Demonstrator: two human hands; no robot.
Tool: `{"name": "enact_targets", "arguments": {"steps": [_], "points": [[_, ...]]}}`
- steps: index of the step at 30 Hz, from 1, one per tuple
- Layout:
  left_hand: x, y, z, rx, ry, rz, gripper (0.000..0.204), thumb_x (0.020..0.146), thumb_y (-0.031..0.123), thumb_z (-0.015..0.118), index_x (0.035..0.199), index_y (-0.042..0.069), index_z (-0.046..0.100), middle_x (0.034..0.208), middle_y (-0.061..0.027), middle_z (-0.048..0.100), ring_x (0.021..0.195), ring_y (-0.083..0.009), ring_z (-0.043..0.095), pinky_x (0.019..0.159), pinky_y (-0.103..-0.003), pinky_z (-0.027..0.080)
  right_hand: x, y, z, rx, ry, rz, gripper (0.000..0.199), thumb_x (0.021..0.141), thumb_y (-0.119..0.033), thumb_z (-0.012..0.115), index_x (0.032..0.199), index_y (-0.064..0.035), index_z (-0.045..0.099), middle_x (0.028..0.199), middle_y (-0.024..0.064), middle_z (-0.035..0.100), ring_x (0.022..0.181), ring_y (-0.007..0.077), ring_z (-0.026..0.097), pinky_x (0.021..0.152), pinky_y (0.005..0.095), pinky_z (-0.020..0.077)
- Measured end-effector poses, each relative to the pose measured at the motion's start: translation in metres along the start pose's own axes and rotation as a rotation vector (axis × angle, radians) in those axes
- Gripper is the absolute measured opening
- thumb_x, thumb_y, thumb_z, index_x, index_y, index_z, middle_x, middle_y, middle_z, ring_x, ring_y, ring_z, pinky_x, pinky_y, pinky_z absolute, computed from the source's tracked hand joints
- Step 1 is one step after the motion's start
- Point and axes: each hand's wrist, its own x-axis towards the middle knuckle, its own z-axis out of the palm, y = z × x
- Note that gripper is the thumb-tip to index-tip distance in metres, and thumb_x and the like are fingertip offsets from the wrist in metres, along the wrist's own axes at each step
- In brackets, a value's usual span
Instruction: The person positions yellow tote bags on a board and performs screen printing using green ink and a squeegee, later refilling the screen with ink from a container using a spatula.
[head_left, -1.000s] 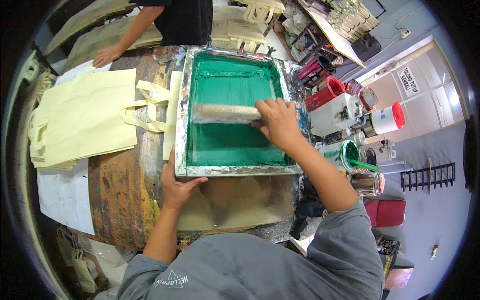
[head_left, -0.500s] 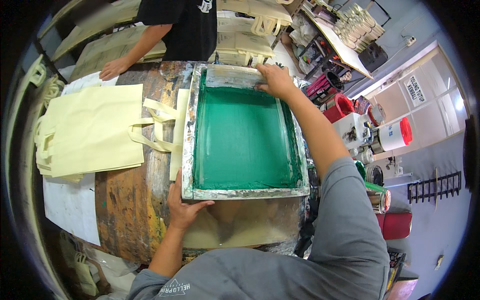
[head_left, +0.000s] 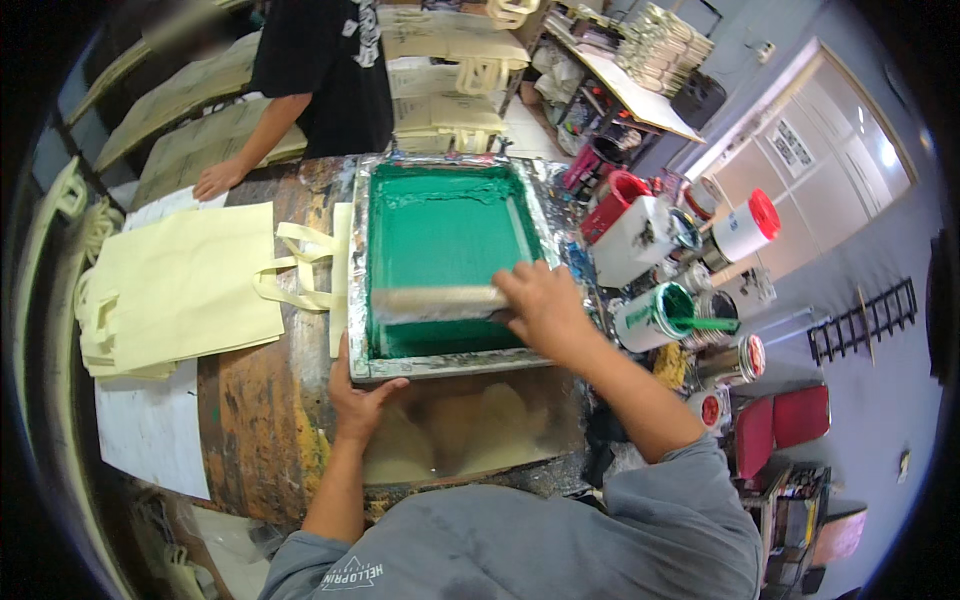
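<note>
A screen printing frame [head_left: 450, 368] lies on the table, its mesh coated with green ink [head_left: 450, 230]. My right hand [head_left: 548, 312] is closed on a squeegee [head_left: 430, 298], which spans the nearer part of the screen and is slightly blurred. At the frame's near left corner, my left hand [head_left: 358, 405] grips the edge, thumb along the near side. From under the frame's left side sticks out the edge of a cream bag [head_left: 341, 250], its handles [head_left: 308, 265] lying to the left. The rest of that bag is hidden.
A stack of cream bags [head_left: 185, 285] sits left on the stained table [head_left: 255, 420]. Beyond it, a co-worker's hand [head_left: 220, 180] rests on the table. On the right stand an ink tub [head_left: 645, 325] with a green stick, a white jug [head_left: 630, 245] and several cans.
My right hand has come from the frame's far edge toward me, drawing the squeegee down the screen. My left hand stays at the near left corner. The view has shifted slightly.
</note>
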Motion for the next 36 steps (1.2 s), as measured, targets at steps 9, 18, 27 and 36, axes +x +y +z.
{"name": "enact_targets", "arguments": {"steps": [9, 18, 27, 36], "points": [[0.006, 0.011, 0.003, -0.106, -0.044, -0.004, 0.102, 0.078, 0.018, 0.098, 0.162, -0.001, 0.043, 0.142, -0.0151, 0.064, 0.126, -0.0240, 0.062, 0.109, -0.036, 0.048, -0.075, -0.053, 0.046, 0.039, 0.239, 0.086, 0.039, 0.093, -0.032, 0.075, 0.127, -0.0166, 0.062, 0.111, 0.0082, 0.058, 0.111, 0.0285, 0.056, 0.097, 0.0496, 0.0381], [0.002, 0.017, -0.005, 0.029, -0.024, -0.030, 0.093, 0.084, 0.016, 0.093, 0.159, -0.004, 0.044, 0.147, -0.0186, 0.061, 0.132, -0.0273, 0.058, 0.114, -0.039, 0.044, -0.152, -0.006, 0.018, 0.363, 0.821, 0.672, 0.079, 0.080, -0.038, 0.092, 0.141, -0.0012, 0.057, 0.132, 0.0179, 0.059, 0.120, 0.0353, 0.058, 0.104, 0.0492, 0.0442], [0.002, 0.007, -0.004, 0.116, -0.009, 0.003, 0.093, 0.088, 0.025, 0.091, 0.161, -0.003, 0.042, 0.141, -0.0210, 0.064, 0.125, -0.0282, 0.062, 0.108, -0.039, 0.049, -0.237, 0.090, 0.015, 0.358, 0.834, 1.110, 0.074, 0.080, -0.032, 0.094, 0.132, 0.0015, 0.054, 0.123, 0.0202, 0.066, 0.119, 0.0367, 0.064, 0.102, 0.0467, 0.0525], [0.002, -0.001, -0.003, 0.068, 0.015, 0.043, 0.096, 0.087, 0.033, 0.093, 0.160, -0.002, 0.042, 0.143, -0.0194, 0.062, 0.126, -0.0291, 0.061, 0.110, -0.039, 0.048, -0.269, 0.133, 0.029, -0.226, 0.107, 1.315, 0.077, 0.082, -0.064, 0.081, 0.130, -0.0076, 0.059, 0.115, 0.0219, 0.073, 0.107, 0.0458, 0.070, 0.089, 0.0562, 0.0556]]}}
